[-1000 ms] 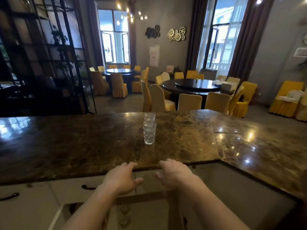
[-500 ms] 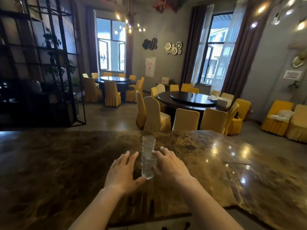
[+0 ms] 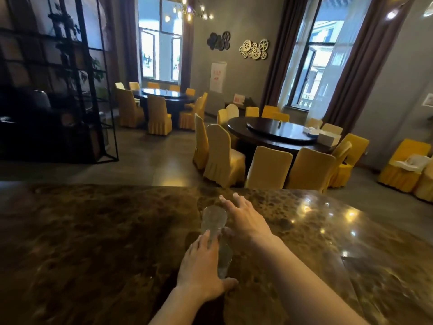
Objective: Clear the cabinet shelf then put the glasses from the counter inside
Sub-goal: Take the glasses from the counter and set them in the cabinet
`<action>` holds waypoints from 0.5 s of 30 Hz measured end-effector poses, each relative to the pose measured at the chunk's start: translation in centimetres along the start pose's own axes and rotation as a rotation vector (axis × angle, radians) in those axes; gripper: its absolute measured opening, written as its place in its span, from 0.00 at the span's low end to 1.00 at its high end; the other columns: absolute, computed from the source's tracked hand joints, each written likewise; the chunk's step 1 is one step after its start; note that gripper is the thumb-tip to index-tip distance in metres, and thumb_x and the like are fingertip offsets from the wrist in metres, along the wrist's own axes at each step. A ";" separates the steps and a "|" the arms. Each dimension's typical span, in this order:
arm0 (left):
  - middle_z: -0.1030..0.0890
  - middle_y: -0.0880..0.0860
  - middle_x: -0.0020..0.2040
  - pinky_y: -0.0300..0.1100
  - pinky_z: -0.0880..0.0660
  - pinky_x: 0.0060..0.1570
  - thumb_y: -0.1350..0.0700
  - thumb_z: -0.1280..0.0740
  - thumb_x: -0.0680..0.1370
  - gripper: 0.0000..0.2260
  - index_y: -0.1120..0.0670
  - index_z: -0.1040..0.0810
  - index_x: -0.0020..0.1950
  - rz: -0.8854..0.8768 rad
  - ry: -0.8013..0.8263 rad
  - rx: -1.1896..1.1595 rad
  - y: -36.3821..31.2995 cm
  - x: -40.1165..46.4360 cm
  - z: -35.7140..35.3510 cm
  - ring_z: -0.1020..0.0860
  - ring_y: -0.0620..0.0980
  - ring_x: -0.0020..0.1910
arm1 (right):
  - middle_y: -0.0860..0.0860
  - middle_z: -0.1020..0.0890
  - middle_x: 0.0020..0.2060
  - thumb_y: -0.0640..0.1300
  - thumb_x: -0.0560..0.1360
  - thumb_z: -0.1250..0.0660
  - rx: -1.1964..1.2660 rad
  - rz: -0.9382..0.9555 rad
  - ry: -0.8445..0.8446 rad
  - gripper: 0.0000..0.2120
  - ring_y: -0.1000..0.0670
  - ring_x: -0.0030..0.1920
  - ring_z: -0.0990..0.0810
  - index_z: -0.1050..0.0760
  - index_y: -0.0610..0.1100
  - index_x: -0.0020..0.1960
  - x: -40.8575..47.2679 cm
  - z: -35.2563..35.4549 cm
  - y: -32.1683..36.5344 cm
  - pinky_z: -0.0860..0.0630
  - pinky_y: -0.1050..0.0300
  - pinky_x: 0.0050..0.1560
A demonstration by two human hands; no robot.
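We see a stack of clear patterned drinking glasses point(image 3: 215, 233) standing on the glossy brown marbled stone counter point(image 3: 93, 242), between our 2 hands and leaning slightly away from us. Our left hand point(image 3: 204, 269) lies against the near left side of the stack, its fingers nearly straight along the glass and its thumb at the base; whether the thumb closes round the glass we cannot tell. Our right hand point(image 3: 246, 219) sits just right of the stack's upper part, fingers spread and extended past the rim, thumb touching the glass; it encloses nothing that we can make out. Beyond the fingertips stand 2 dark round dining tables point(image 3: 276, 134) ringed by yellow fabric-covered chairs point(image 3: 222, 158); far left of the left hand rises a black metal-framed shelving unit point(image 3: 70, 90).
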State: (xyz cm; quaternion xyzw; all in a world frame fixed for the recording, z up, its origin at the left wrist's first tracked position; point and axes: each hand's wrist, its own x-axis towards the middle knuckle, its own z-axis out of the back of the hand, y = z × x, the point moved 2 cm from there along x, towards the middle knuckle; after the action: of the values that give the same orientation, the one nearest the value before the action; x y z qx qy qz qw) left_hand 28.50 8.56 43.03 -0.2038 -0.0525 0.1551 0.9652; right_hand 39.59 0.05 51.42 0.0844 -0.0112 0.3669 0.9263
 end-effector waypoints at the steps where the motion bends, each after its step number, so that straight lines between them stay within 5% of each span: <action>1: 0.51 0.48 0.80 0.52 0.47 0.76 0.29 0.30 0.65 0.54 0.48 0.57 0.79 0.002 0.007 0.019 -0.2 0.2 -0.3 0.49 0.52 0.78 | 0.47 0.50 0.82 0.47 0.76 0.26 -0.006 0.030 0.023 0.44 0.43 0.82 0.52 0.51 0.60 0.81 1.0 -0.4 -0.1 0.36 0.43 0.74; 8: 0.44 0.44 0.75 0.48 0.32 0.69 0.40 0.30 0.73 0.39 0.41 0.50 0.77 0.013 0.071 -0.012 -1.0 0.2 1.0 0.38 0.48 0.71 | 0.49 0.52 0.83 0.42 0.68 0.19 0.002 0.218 0.238 0.53 0.43 0.82 0.58 0.49 0.64 0.80 6.9 -2.6 -0.3 0.37 0.39 0.75; 12: 0.41 0.38 0.70 0.46 0.31 0.67 0.42 0.27 0.71 0.39 0.35 0.47 0.74 0.059 0.086 -0.049 -1.6 -0.8 1.9 0.34 0.44 0.67 | 0.48 0.35 0.74 0.43 0.67 0.19 -0.026 0.296 0.293 0.46 0.41 0.74 0.36 0.39 0.60 0.78 9.2 -4.8 -0.6 0.26 0.46 0.66; 15: 0.41 0.34 0.67 0.43 0.31 0.67 0.41 0.26 0.70 0.39 0.32 0.46 0.73 0.104 0.063 -0.048 -1.5 -2.7 2.2 0.34 0.40 0.65 | 0.49 0.30 0.65 0.46 0.66 0.18 -0.027 0.340 0.271 0.44 0.43 0.65 0.30 0.36 0.57 0.76 10.4 -5.6 -0.7 0.24 0.50 0.59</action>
State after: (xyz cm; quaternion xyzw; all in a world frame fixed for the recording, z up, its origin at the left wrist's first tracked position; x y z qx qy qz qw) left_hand 25.98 7.19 45.56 -0.2340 -0.0150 0.1972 0.9519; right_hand 47.41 7.53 46.71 0.0188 0.0944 0.5256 0.8452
